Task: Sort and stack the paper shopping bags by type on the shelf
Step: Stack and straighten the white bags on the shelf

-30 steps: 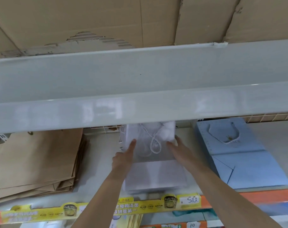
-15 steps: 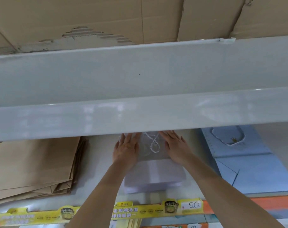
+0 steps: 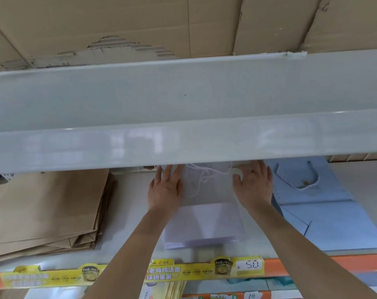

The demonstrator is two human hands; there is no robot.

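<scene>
Left hand: lying flat, fingers spread, on the white bags — gripping nothing.
Right hand: pressing flat likewise, fingertips possibly hidden.

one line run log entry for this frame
phase: squaring stack | left hand: flat on white bags | right hand: flat on their right edge | brown bags: left | blue bags: right

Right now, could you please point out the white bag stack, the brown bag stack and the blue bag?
white bag stack (image 3: 204, 225): head view, folded lower panel.
brown bag stack (image 3: 43, 208): head view, top bag's face.
blue bag (image 3: 334, 225): head view, lower panel.
</scene>
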